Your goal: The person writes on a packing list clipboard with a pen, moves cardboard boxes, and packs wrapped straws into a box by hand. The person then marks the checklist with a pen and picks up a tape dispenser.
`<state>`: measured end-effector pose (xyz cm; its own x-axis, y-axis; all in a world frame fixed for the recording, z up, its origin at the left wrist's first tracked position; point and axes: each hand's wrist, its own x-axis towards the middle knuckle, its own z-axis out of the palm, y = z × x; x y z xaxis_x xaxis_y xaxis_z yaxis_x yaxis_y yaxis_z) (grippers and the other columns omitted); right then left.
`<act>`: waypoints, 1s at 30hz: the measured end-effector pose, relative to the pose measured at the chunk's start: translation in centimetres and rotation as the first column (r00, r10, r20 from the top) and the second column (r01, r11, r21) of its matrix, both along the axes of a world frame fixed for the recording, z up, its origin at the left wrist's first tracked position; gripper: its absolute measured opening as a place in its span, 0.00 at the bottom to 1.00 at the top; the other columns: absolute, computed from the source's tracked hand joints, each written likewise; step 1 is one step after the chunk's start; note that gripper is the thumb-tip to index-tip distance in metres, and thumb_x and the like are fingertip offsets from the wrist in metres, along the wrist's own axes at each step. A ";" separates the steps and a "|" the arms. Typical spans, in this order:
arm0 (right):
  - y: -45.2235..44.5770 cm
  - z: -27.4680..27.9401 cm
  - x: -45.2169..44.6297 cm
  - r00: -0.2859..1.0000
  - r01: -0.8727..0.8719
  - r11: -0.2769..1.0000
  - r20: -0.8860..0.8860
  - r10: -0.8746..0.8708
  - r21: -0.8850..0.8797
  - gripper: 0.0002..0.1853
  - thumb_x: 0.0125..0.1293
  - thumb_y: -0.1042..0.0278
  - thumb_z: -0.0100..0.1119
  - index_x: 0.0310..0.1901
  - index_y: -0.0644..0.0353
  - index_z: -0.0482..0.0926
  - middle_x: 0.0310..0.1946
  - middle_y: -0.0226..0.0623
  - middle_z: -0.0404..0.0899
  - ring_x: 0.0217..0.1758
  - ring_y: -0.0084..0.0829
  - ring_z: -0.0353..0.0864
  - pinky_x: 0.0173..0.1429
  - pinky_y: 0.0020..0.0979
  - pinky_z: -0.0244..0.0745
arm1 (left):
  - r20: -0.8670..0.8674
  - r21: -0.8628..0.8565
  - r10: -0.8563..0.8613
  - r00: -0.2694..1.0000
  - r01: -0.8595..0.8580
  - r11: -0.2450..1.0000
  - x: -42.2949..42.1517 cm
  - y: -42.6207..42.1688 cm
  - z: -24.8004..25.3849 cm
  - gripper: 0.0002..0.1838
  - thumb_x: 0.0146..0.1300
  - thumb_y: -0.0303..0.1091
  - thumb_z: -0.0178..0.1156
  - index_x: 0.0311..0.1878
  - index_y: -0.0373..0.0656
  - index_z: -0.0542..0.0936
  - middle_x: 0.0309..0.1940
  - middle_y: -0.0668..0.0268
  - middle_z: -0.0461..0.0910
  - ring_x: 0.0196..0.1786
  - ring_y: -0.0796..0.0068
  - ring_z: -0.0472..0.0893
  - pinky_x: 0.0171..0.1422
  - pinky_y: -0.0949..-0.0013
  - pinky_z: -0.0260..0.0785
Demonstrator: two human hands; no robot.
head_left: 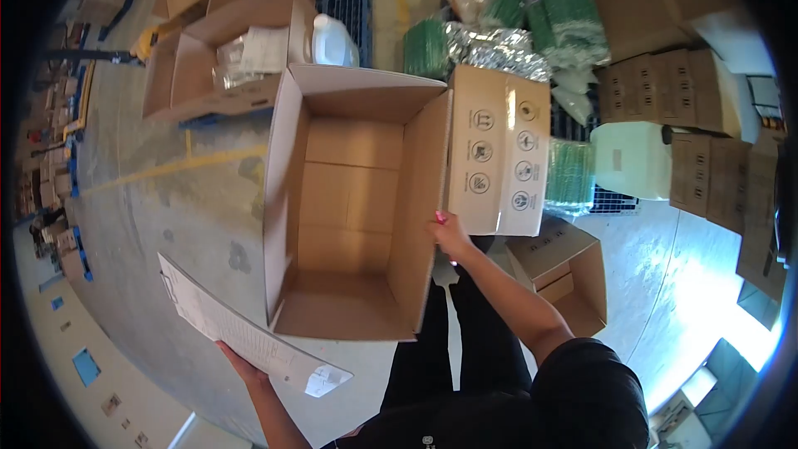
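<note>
A large open cardboard box [353,137] stands in front of me, and its inside looks bare. My left hand [241,360] grips the lower edge of a clipboard [241,328] with printed sheets on it, held tilted left of the box. My right hand [450,234] is closed around a pen [440,217] with a red end, beside the box's right wall. Whether that hand also touches the wall, I cannot tell. A closed, taped carton [499,150] with printed handling symbols stands just right of the open box.
Another open box [224,58] holding clear plastic packs stands at upper left, near a translucent jug [334,41]. Green bundles [569,17] and silvery packs [503,50] lie on a pallet at upper right. A smaller open carton [573,278] sits by my right leg. Cartons [665,87] line the right.
</note>
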<state>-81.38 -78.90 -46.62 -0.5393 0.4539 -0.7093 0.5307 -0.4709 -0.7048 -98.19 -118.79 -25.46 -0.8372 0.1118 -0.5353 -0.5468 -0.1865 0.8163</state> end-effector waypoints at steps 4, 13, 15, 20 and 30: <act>9.7 11.1 5.6 0.995 -0.088 0.981 0.055 0.080 0.175 0.08 0.47 0.67 0.54 0.28 0.62 0.74 0.17 0.31 0.70 0.19 0.25 0.69 0.24 0.27 0.63 | -0.011 0.096 -0.019 1.000 0.020 0.995 -2.3 6.2 1.5 0.38 0.59 0.64 0.38 0.65 0.47 0.51 0.63 0.64 0.56 0.63 0.62 0.59 0.66 0.61 0.50; 23.8 17.9 16.4 0.944 -0.186 0.968 0.303 0.129 0.166 0.11 0.48 0.63 0.58 0.31 0.60 0.75 0.16 0.34 0.72 0.15 0.24 0.69 0.18 0.26 0.61 | 0.033 0.378 -0.280 0.959 0.247 0.892 -2.9 10.9 3.9 0.33 0.62 0.58 0.39 0.64 0.46 0.56 0.62 0.64 0.59 0.61 0.63 0.63 0.63 0.64 0.57; 24.4 11.5 19.4 0.766 -0.386 0.700 0.632 -0.120 0.601 0.14 0.49 0.58 0.58 0.36 0.57 0.76 0.26 0.43 0.78 0.29 0.36 0.79 0.32 0.34 0.72 | 0.059 0.299 -0.256 0.965 0.227 0.927 -2.8 10.5 4.4 0.33 0.62 0.58 0.40 0.64 0.45 0.56 0.62 0.64 0.59 0.61 0.64 0.63 0.63 0.64 0.57; 21.9 15.8 17.2 0.568 -0.349 0.754 0.766 -0.301 0.556 0.15 0.52 0.54 0.56 0.43 0.41 0.78 0.40 0.37 0.78 0.45 0.38 0.77 0.46 0.39 0.72 | 0.045 0.312 -0.230 0.972 0.205 0.928 -4.2 10.3 4.7 0.34 0.62 0.58 0.40 0.63 0.42 0.56 0.62 0.62 0.59 0.60 0.64 0.64 0.62 0.64 0.58; 25.7 15.4 18.0 0.456 -0.308 0.708 0.751 -0.477 0.636 0.14 0.57 0.50 0.49 0.38 0.48 0.77 0.39 0.40 0.78 0.42 0.43 0.77 0.42 0.42 0.72 | 0.023 0.287 -0.287 0.958 0.269 0.919 -7.7 16.2 7.9 0.34 0.62 0.58 0.39 0.63 0.40 0.56 0.59 0.59 0.62 0.59 0.61 0.65 0.61 0.61 0.59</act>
<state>-63.36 -53.24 -31.24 0.2069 0.9482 -0.2411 0.9754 -0.2190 -0.0245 -105.86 -102.54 -17.60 -0.7162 0.4871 -0.4997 -0.6583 -0.2339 0.7155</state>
